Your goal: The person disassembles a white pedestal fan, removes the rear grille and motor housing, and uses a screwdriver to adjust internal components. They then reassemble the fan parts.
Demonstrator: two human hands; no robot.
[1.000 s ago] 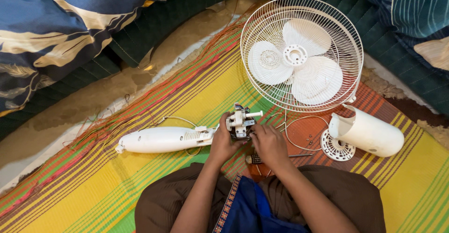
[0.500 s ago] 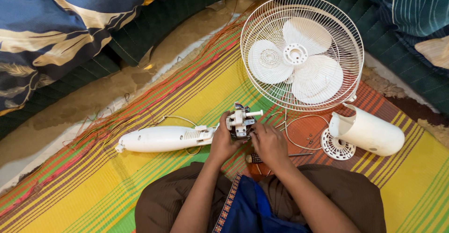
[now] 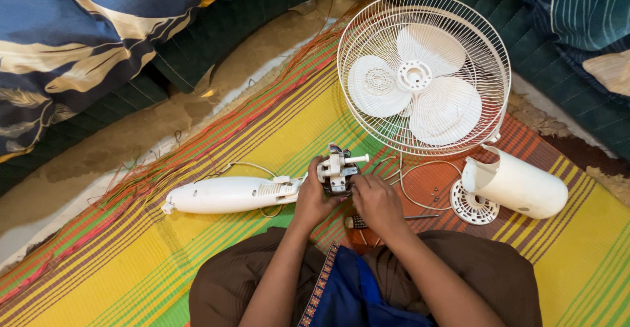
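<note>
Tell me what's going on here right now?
A person sits on a striped mat with a fan taken apart. The left hand grips the small fan motor; the right hand works at its side. The white neck housing, caged blades, rear cover and screwdriver lie around.

From my remote seat I find no package, label, sign or screen anywhere around my hands; nothing near them, beyond them or to either side of them shows a printed panel, a sticker or a display of any kind.
</note>
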